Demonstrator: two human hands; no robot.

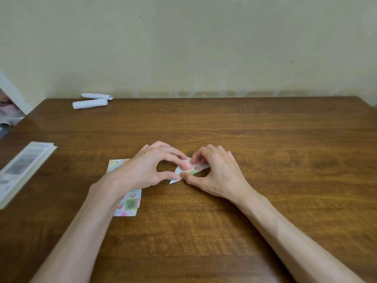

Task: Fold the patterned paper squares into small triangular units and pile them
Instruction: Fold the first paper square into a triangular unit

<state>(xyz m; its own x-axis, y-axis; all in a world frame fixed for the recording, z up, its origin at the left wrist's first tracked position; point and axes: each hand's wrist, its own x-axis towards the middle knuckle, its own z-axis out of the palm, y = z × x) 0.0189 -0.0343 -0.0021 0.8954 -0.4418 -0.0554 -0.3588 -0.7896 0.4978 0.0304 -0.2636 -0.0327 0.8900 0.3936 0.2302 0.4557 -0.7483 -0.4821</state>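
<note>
Left hand, right hand pinch one strip (patterned); two rolls.

No text, number or brand can be read. Well left of the grip shared by the left hand and right hand, a flat white book on the surface bears grey print, too blurred to read. The folded patterned paper in the grip and the patterned paper squares just left of it show small pictures and chevrons, no legible letters.
</note>
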